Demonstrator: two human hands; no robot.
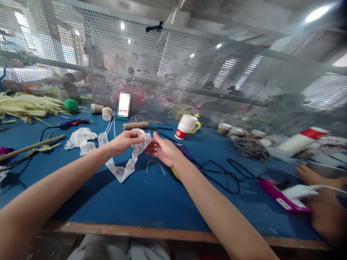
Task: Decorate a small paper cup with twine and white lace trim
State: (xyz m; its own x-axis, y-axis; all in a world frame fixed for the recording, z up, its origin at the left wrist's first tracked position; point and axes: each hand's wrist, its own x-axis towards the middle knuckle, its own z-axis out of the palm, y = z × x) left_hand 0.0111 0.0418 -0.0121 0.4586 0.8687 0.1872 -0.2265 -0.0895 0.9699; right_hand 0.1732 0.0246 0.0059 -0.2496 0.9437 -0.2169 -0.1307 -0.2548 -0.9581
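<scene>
A strip of white lace ribbon (pixel 121 173) hangs in a loop above the blue table. My left hand (pixel 127 141) is closed, pinching the lace near its upper right end. A pale round rim (pixel 138 130) shows behind those fingers; what it belongs to is mostly hidden. Just right of the lace end, my right hand (pixel 162 150) has its thumb raised and its fingers stretched out, apart from each other. Whether its fingertips touch the lace I cannot tell. A bunched heap of white lace (pixel 80 139) lies to the left. Below my hands rests a short bent piece of cord (pixel 155 162).
Behind are a twine roll (pixel 135 125), stacked paper cups (pixel 185 126) and a phone (pixel 124 104). At left lie a glue gun (pixel 72 123) and dried husks (pixel 27 104). Black cable runs right to a purple power strip (pixel 284 196), near another person's hand (pixel 311 175).
</scene>
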